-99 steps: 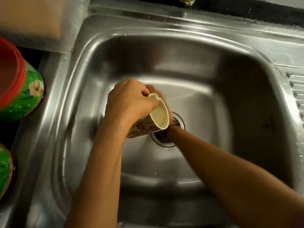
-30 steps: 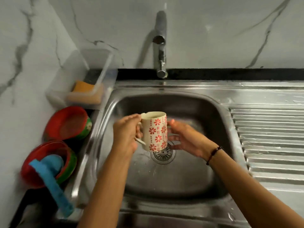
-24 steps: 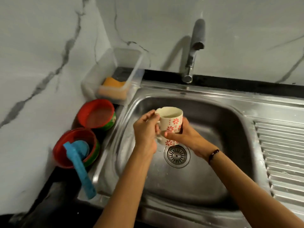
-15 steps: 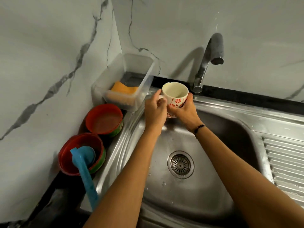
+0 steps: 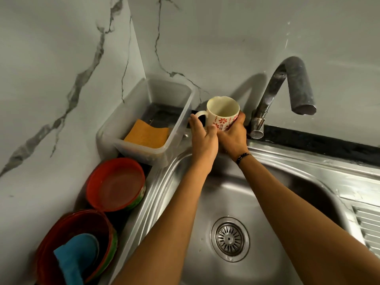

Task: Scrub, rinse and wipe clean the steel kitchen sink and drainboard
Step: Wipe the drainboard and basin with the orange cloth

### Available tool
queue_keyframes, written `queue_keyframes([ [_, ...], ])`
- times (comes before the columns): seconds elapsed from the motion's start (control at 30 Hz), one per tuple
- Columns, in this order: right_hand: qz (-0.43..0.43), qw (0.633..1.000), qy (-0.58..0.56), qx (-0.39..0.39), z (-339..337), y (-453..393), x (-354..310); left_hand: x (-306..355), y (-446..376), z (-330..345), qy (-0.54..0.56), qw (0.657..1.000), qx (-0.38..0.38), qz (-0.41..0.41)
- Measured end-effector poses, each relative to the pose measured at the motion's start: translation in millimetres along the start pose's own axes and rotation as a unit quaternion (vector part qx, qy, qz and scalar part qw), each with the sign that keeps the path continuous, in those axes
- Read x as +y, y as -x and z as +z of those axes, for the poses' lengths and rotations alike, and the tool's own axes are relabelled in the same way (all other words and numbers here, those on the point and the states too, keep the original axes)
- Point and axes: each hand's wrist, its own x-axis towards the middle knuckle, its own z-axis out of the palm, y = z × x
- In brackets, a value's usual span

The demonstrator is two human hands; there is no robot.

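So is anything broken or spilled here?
Nothing looks broken or spilled. The mug is upright, held by the left hand and right hand at the sink's back rim.

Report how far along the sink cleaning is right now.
Done: the sink basin holds no dishes, only its drain strainer. In hand: both hands grip the floral mug at the back rim beside the faucet, left hand near the handle, right hand around the body. Left: scrubbing and wiping; the orange sponge lies in its clear tub, no water runs.
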Motion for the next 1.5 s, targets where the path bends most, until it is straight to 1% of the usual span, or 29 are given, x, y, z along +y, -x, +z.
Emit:
queue_keyframes([
  [0.07, 0.002, 1.000, 0.022, 0.005, 3.8, -7.1, -1.4, 0.4, 1.6, 1.0, 0.024, 1.000, -0.001, -0.005],
  [0.17, -0.001, 0.998, 0.068, 0.008, 7.7, -14.6, -1.2, -1.9, 11.7, -0.5, 0.053, 0.998, -0.005, -0.036],
  [0.3, 0.016, 0.994, 0.107, -0.012, 4.6, -17.4, -10.1, -6.4, 34.5, -8.7, 0.042, 0.997, 0.016, -0.064],
  [0.4, 0.078, 0.986, 0.134, -0.062, -2.7, -14.1, -17.1, -4.9, 53.0, -20.4, 0.051, 0.994, 0.042, -0.085],
  [0.43, 0.099, 0.980, 0.152, -0.084, -6.4, -9.4, -17.1, -2.6, 57.3, -24.2, 0.051, 0.994, 0.049, -0.084],
  [0.47, 0.101, 0.970, 0.189, -0.114, -9.1, -0.1, -18.4, 1.0, 62.3, -30.4, 0.053, 0.994, 0.058, -0.078],
  [0.53, 0.061, 0.946, 0.274, -0.162, -12.6, 21.7, -20.9, 11.0, 69.9, -42.9, 0.061, 0.993, 0.076, -0.061],
  [0.57, 0.038, 0.938, 0.296, -0.177, -11.8, 33.8, -27.2, 17.6, 73.8, -50.9, 0.059, 0.993, 0.090, -0.051],
  [0.63, -0.004, 0.935, 0.298, -0.194, -7.3, 54.6, -49.5, 31.2, 78.8, -65.7, 0.066, 0.991, 0.117, -0.024],
  [0.7, -0.063, 0.929, 0.319, -0.176, 0.0, 65.9, -80.4, 44.0, 82.8, -79.2, 0.066, 0.988, 0.138, -0.001],
  [0.77, -0.155, 0.916, 0.338, -0.150, 12.1, 72.7, -118.2, 54.8, 84.7, -93.1, 0.075, 0.981, 0.176, 0.017],
  [0.8, -0.198, 0.911, 0.330, -0.146, 20.9, 74.7, -135.6, 58.4, 84.6, -100.1, 0.092, 0.976, 0.198, 0.016],
  [0.83, -0.229, 0.909, 0.314, -0.153, 31.0, 75.2, -149.6, 61.8, 84.9, -105.4, 0.115, 0.969, 0.217, 0.009],
  [0.87, -0.243, 0.904, 0.304, -0.176, 41.9, 74.8, -160.9, 63.1, 84.3, -109.4, 0.142, 0.962, 0.232, -0.001],
  [0.9, -0.242, 0.900, 0.300, -0.204, 54.4, 73.2, -168.9, 65.5, 83.9, -113.5, 0.161, 0.956, 0.243, -0.014],
  [0.93, -0.216, 0.896, 0.307, -0.237, 66.3, 70.5, -172.1, 66.5, 82.8, -115.8, 0.179, 0.951, 0.251, -0.035],
  [1.0, -0.111, 0.899, 0.294, -0.306, 83.9, 63.5, -174.2, 68.9, 77.8, -121.2, 0.216, 0.940, 0.253, -0.080],
  [1.03, -0.057, 0.893, 0.284, -0.345, 88.9, 61.9, -172.1, 70.3, 76.7, -124.1, 0.233, 0.934, 0.252, -0.098],
  [1.07, -0.027, 0.883, 0.286, -0.372, 93.5, 59.9, -171.2, 72.1, 73.9, -128.3, 0.251, 0.929, 0.247, -0.113],
  [1.1, -0.023, 0.871, 0.307, -0.383, 97.7, 58.2, -168.3, 73.5, 72.6, -131.9, 0.269, 0.924, 0.239, -0.127],
  [1.17, -0.016, 0.858, 0.343, -0.382, 104.2, 51.6, -162.7, 78.0, 67.9, -138.9, 0.311, 0.912, 0.224, -0.144],
  [1.23, -0.001, 0.838, 0.385, -0.386, 113.3, 42.5, -151.4, 79.2, 62.9, -144.1, 0.337, 0.904, 0.216, -0.151],
  [1.33, 0.026, 0.821, 0.416, -0.391, 122.9, 35.1, -136.4, 79.1, 57.8, -146.8, 0.333, 0.908, 0.198, -0.159],
  [1.37, 0.020, 0.822, 0.427, -0.377, 125.5, 33.6, -131.4, 78.1, 56.7, -146.9, 0.330, 0.910, 0.193, -0.160],
  [1.43, 0.015, 0.835, 0.435, -0.336, 129.0, 32.9, -126.8, 75.7, 52.9, -146.5, 0.325, 0.911, 0.193, -0.162],
  [1.5, 0.037, 0.855, 0.406, -0.321, 132.4, 31.4, -124.0, 72.0, 49.3, -145.3, 0.315, 0.913, 0.202, -0.161],
])
